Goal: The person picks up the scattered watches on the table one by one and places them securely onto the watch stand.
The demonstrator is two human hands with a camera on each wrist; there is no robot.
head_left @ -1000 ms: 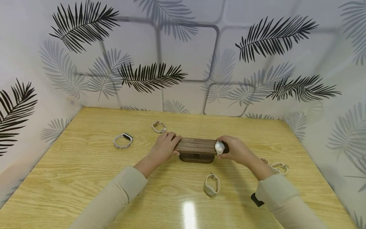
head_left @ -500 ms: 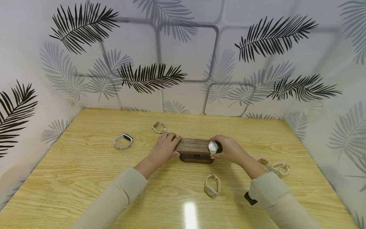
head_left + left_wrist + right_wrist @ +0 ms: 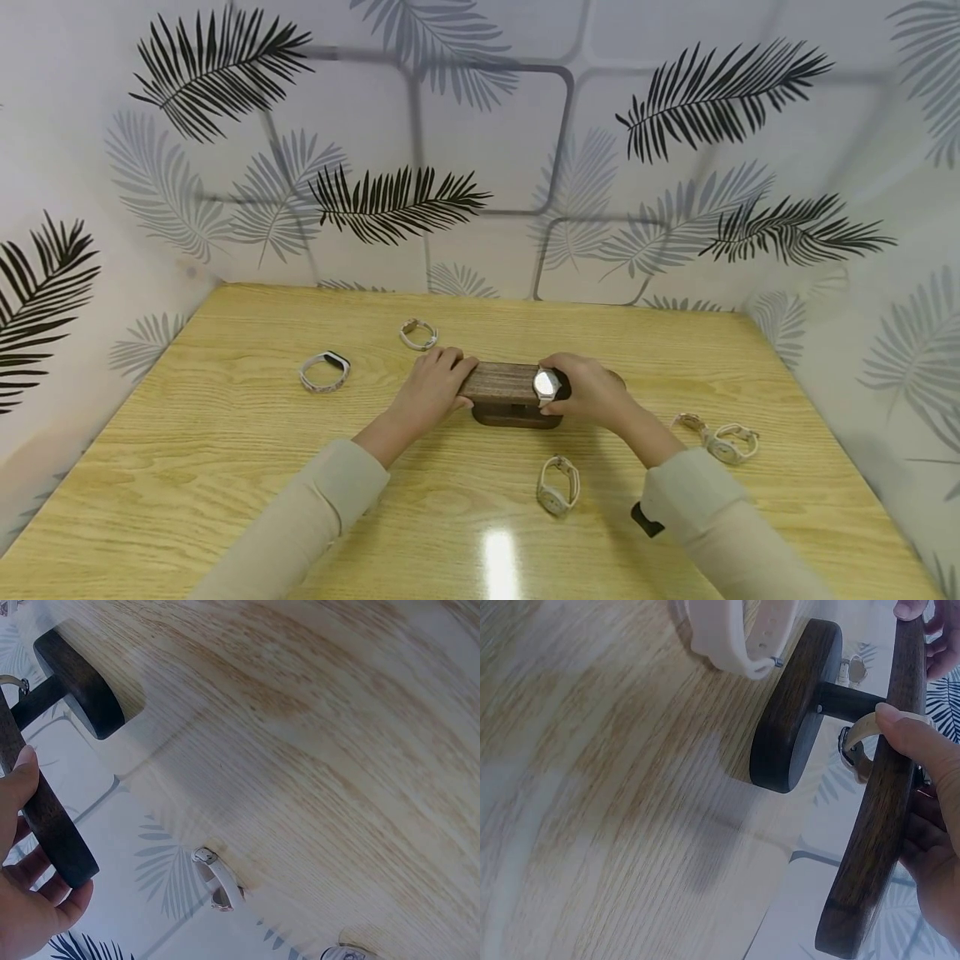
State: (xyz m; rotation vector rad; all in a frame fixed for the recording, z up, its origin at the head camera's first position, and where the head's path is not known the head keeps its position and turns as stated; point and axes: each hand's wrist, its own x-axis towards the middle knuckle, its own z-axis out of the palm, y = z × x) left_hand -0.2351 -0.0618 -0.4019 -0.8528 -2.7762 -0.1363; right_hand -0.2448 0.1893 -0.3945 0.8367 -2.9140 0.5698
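Observation:
A dark wooden T-shaped watch stand [image 3: 495,379] stands mid-table, its bar level above an oval base [image 3: 517,415]. My left hand [image 3: 426,393] grips the bar's left end, thumb in front and fingers behind in the left wrist view. Around the bar goes a watch [image 3: 547,384] with a round bright dial and a pale strap [image 3: 868,726]. My right hand [image 3: 588,390] pinches this watch, its thumb on the strap; the strap's buckle [image 3: 845,742] hangs below the bar. The bar's free right end [image 3: 844,922] sticks out past my right hand.
A pale watch [image 3: 555,498] lies in front of the stand. To the right are a cream watch [image 3: 726,451] and a rose-gold one [image 3: 692,423]. Back left lie a fitness band [image 3: 335,361] and a small watch [image 3: 409,335]. A patterned wall [image 3: 480,250] borders the table.
My right hand and the watch have slid left along the bar, and the bar's right end now shows beyond the hand. My left hand and the stand have stayed in place.

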